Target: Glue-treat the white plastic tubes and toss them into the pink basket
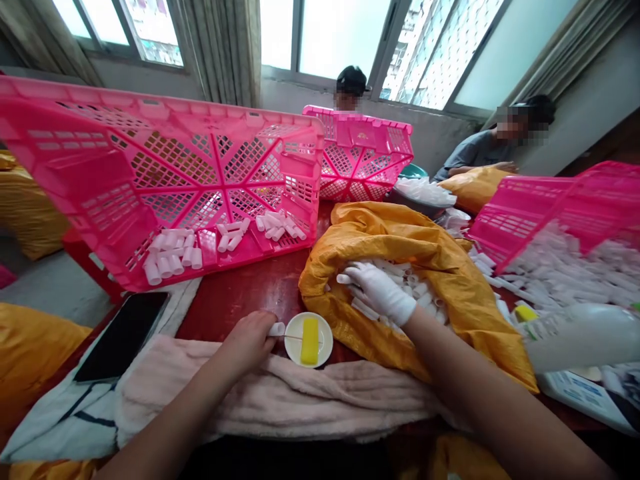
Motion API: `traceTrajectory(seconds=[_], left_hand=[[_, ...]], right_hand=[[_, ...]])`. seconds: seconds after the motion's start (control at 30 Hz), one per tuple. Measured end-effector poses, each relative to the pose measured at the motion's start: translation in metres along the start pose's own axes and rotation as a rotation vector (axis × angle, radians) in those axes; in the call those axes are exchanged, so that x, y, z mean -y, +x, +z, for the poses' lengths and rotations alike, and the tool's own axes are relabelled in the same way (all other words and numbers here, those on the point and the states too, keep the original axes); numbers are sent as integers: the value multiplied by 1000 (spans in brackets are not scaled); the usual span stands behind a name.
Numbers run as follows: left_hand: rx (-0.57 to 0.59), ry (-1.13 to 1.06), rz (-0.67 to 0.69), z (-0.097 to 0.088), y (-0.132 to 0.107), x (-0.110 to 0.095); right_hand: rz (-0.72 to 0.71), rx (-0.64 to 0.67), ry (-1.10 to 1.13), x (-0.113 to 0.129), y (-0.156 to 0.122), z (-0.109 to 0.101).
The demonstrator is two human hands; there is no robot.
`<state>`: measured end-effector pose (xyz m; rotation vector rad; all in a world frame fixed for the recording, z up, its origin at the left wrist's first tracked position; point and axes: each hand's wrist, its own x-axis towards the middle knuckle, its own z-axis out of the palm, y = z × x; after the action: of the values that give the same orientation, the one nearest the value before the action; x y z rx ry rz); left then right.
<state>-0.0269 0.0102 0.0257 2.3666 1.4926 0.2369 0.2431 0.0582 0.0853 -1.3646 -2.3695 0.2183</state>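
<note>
My left hand [247,343], bare, pinches a small white plastic tube [276,329] at the edge of a white saucer [320,340]. A yellow sponge [310,341] lies on the saucer, with a thin metal rod [295,337] across it. My right hand [380,290], in a white glove, rests among loose white tubes [415,290] inside an orange-yellow woven sack [400,230]. Its fingertips are partly lost among the tubes, so I cannot tell whether they grip one.
A tilted pink plastic crate [150,180] holds white tubes [173,250] on the red table [230,293]. Further pink crates stand ahead and right. A towel [275,393] and phone [120,337] lie near my left arm. Two co-workers sit beyond.
</note>
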Motion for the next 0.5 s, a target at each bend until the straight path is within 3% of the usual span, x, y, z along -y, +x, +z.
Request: traceTrajectory(seconds=[0.13,0.3,0.4,0.5], left_hand=[[74,-34,-76,10,4,-2],[59,68,-83,13,5,-6],[59,80,-81,11,5,-8],[79,87,-81,10,5,-9]], right_hand=[[-69,-25,257,24,-30,25],[8,-21,168,36,-47,78],[-94,52,55,35,-56,84],[-203,103,51,38,-62,74]])
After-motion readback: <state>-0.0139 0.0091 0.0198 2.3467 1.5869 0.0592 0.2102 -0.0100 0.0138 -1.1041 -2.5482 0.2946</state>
